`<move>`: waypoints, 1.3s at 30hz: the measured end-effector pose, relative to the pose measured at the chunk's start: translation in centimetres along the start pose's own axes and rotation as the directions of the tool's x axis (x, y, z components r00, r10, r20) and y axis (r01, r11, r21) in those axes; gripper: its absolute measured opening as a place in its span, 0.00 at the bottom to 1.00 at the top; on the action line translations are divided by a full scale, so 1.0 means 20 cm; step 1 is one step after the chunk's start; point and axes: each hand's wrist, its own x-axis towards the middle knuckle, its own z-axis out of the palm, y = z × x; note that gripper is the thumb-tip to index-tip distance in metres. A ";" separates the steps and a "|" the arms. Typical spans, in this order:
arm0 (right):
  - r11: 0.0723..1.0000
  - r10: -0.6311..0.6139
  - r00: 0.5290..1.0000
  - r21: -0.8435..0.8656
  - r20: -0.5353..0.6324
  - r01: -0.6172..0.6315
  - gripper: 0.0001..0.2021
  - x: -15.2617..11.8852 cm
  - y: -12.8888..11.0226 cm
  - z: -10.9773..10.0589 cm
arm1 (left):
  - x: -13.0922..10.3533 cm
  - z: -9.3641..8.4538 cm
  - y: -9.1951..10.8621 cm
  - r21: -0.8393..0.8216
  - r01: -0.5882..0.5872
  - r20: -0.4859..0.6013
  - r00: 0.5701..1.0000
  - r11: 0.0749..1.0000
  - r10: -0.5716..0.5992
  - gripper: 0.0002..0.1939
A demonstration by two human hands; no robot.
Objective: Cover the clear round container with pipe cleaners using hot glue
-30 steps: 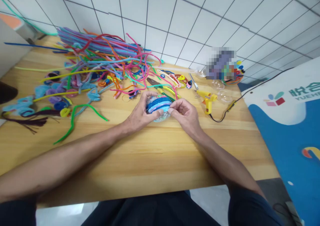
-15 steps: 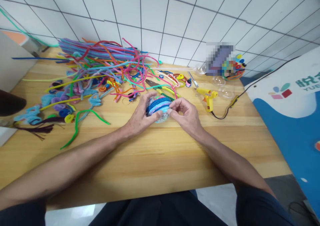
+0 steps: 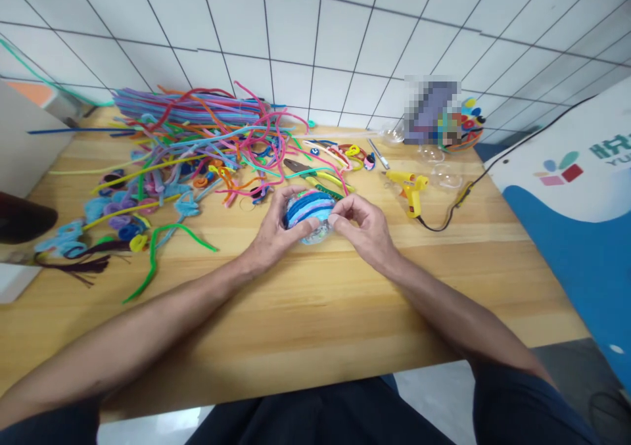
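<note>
Mid-frame, one pipe-cleaner-wrapped ball (image 3: 311, 210), probably light, clear underside likely slippery, best cupped by its sides; left hand (image 3: 279, 229) grasped it, right hand's (image 3: 363, 229) fingertips pinched its edge.

Tabletop (image 3: 305, 313): pale wood, lengthwise grain. Far left, against the tiled wall: bundle of fuzzy stems (image 3: 187, 108), mostly purple and blue; multicoloured tangle of loose stems (image 3: 269, 139) spilling in front. Nearer left edge: light-blue twisted shapes (image 3: 62, 234), dark fringed strands (image 3: 91, 265); bent green stem (image 3: 152, 261) beside them. Mid-rear: pliers (image 3: 296, 167), dark-jawed; slim silvery tool (image 3: 378, 154). Right: yellow glue gun (image 3: 413, 193) with black cord (image 3: 446, 224), clear rounded pieces (image 3: 447, 175) just behind
</note>
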 end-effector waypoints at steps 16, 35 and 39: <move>0.966 -0.194 0.981 -0.179 -0.023 0.187 0.06 -0.01 0.02 -0.01 | -0.02 0.02 -0.05 0.100 -0.024 -0.014 1.000 0.995 0.025 0.42; 0.996 -0.019 0.998 0.082 -0.057 0.024 0.07 -0.04 0.03 0.01 | -0.04 0.00 -0.09 0.187 -0.106 -0.014 0.994 0.977 0.111 0.38; 0.998 -0.008 0.998 0.060 -0.069 0.012 0.07 -0.04 0.03 0.01 | -0.05 0.00 -0.09 0.168 -0.103 -0.010 0.994 0.980 0.106 0.39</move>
